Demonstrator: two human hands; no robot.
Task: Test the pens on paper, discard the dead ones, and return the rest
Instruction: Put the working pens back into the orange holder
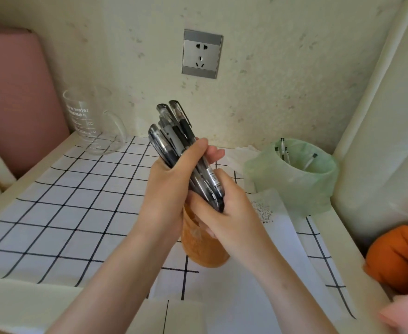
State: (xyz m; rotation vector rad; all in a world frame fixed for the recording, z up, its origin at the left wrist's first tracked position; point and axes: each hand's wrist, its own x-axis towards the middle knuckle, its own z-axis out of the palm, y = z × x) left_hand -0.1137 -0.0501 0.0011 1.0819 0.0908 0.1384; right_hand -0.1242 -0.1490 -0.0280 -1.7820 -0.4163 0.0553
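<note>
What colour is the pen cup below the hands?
The pen cup is orange, seen best in the head view.

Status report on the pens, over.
Left hand and right hand grip the pens. Bundle tilted over the orange cup. Other pens in the green bin. Cup mouth hidden by hands.

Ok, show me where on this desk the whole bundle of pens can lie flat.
Best: the wide stretch of checked cloth left of the left hand, bordered by the glass jug behind and the near edge. The right side is crowded: orange cup under the right hand, paper sheet, green-lined bin. Both hands grip the pens.
</note>
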